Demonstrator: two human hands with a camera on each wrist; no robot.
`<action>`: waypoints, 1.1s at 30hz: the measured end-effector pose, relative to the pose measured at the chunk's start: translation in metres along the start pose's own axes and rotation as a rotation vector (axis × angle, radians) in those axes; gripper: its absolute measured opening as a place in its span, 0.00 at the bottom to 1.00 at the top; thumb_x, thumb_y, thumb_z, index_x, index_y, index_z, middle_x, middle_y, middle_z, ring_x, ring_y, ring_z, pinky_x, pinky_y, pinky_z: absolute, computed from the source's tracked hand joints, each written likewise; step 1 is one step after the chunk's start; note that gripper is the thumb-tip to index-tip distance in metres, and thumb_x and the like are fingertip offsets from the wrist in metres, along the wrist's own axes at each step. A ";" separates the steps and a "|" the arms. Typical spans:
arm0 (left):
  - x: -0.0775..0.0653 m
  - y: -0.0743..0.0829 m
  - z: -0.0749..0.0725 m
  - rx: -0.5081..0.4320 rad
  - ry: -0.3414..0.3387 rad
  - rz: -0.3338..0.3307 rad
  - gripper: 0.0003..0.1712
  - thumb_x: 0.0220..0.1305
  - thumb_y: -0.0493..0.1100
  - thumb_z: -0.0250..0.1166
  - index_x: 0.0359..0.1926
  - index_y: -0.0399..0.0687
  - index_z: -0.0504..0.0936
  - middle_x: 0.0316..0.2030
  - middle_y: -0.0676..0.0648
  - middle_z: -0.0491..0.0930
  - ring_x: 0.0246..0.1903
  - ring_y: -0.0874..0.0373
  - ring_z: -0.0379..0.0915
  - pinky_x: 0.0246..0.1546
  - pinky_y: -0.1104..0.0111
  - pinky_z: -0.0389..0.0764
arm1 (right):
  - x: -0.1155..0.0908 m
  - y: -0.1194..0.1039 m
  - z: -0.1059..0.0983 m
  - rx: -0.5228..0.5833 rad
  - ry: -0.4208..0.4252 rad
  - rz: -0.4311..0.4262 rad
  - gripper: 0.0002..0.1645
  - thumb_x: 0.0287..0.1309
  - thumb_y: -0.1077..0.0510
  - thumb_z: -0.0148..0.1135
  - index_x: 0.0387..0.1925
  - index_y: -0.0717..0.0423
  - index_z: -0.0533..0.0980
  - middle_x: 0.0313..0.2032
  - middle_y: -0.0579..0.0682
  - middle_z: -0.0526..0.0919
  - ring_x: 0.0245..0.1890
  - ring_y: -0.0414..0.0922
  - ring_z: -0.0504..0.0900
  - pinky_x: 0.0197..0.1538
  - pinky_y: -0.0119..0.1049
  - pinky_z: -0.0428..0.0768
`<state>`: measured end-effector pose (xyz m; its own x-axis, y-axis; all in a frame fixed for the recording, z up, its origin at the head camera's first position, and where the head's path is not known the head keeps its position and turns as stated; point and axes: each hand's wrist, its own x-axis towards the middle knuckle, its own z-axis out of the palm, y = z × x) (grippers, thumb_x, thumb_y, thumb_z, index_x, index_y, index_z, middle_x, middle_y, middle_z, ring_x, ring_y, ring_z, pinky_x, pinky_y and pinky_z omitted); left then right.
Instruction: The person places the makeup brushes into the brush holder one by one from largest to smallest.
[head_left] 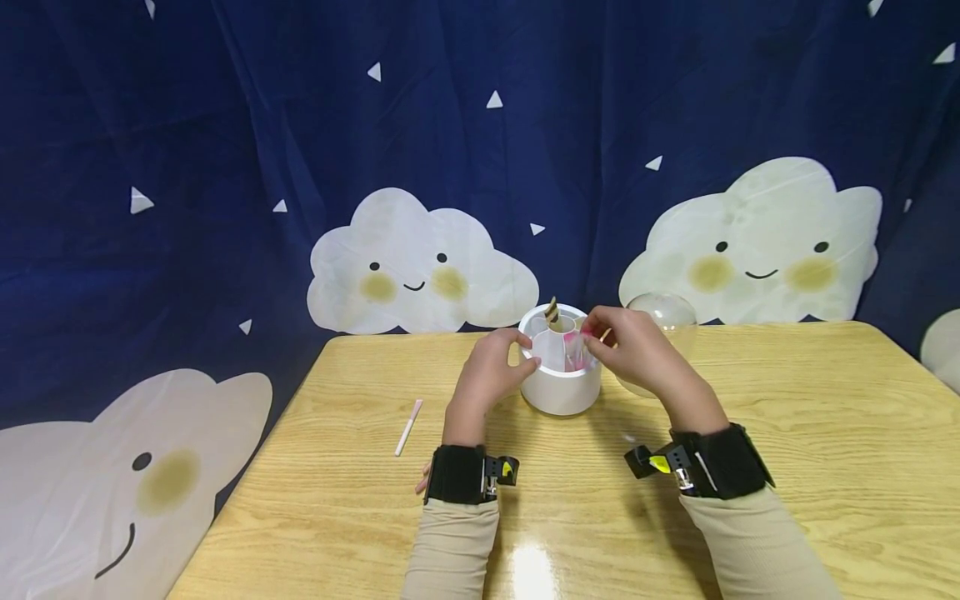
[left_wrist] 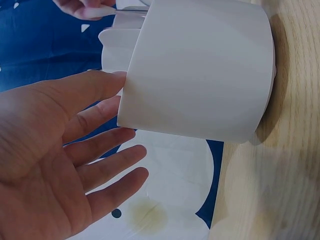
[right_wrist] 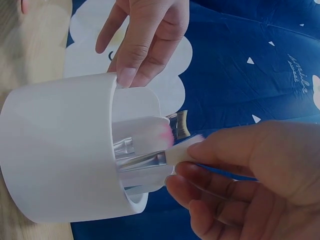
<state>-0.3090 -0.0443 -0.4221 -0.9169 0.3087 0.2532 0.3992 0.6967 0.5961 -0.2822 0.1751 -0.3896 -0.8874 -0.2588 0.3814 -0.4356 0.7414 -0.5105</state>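
Observation:
A round white makeup brush holder (head_left: 561,392) with inner dividers stands on the table. My left hand (head_left: 489,367) touches its rim with thumb and index fingertips; the other fingers (left_wrist: 112,162) are spread loosely beside it. On the holder's right side, my right hand (head_left: 630,343) pinches a makeup brush (right_wrist: 181,151) by its pale, pink-tipped bristles. That brush has a silver ferrule, and its lower end is hidden inside the holder. Next to it stands another brush (right_wrist: 162,134) with white and pink bristles. A brown and gold brush (head_left: 552,312) rises from the middle.
Behind my right hand stands a clear dome cover (head_left: 667,312). A slim pink and white stick (head_left: 408,427) lies on the wooden table (head_left: 337,517) to the left. A dark blue curtain (head_left: 450,150) with clouds hangs beyond the table's far edge.

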 end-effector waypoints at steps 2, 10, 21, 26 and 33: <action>0.000 0.000 0.000 -0.002 -0.002 -0.002 0.15 0.66 0.45 0.71 0.49 0.43 0.83 0.55 0.44 0.82 0.58 0.49 0.76 0.61 0.56 0.75 | 0.000 0.000 0.000 0.001 -0.003 0.002 0.03 0.61 0.68 0.62 0.36 0.64 0.80 0.31 0.55 0.84 0.32 0.50 0.82 0.38 0.44 0.82; -0.001 0.001 -0.001 0.000 -0.005 0.001 0.15 0.65 0.45 0.70 0.49 0.43 0.83 0.55 0.43 0.82 0.57 0.49 0.76 0.61 0.56 0.75 | -0.001 -0.001 0.001 0.008 -0.003 0.001 0.03 0.61 0.68 0.64 0.36 0.64 0.81 0.31 0.55 0.84 0.31 0.50 0.82 0.37 0.42 0.81; 0.000 0.002 0.000 0.000 -0.012 -0.032 0.16 0.66 0.46 0.70 0.50 0.44 0.82 0.56 0.43 0.81 0.58 0.49 0.76 0.60 0.55 0.76 | -0.001 -0.002 0.002 -0.003 -0.007 -0.009 0.03 0.62 0.66 0.65 0.37 0.65 0.81 0.31 0.55 0.85 0.32 0.51 0.82 0.38 0.45 0.82; -0.001 0.002 0.000 0.006 -0.011 -0.029 0.16 0.66 0.46 0.70 0.50 0.44 0.82 0.56 0.44 0.81 0.58 0.49 0.76 0.61 0.56 0.75 | -0.001 -0.002 0.003 -0.008 -0.011 -0.010 0.03 0.62 0.66 0.64 0.37 0.65 0.81 0.31 0.55 0.85 0.31 0.50 0.82 0.38 0.44 0.81; 0.000 0.002 0.000 0.007 -0.020 -0.041 0.16 0.67 0.46 0.70 0.51 0.44 0.82 0.56 0.44 0.81 0.56 0.50 0.76 0.60 0.56 0.76 | -0.001 -0.001 0.004 -0.022 -0.028 0.001 0.02 0.62 0.66 0.65 0.35 0.64 0.80 0.30 0.54 0.84 0.31 0.48 0.81 0.38 0.43 0.80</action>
<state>-0.3079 -0.0428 -0.4207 -0.9320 0.2926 0.2138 0.3616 0.7136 0.6000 -0.2816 0.1720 -0.3925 -0.8919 -0.2751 0.3588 -0.4315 0.7551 -0.4936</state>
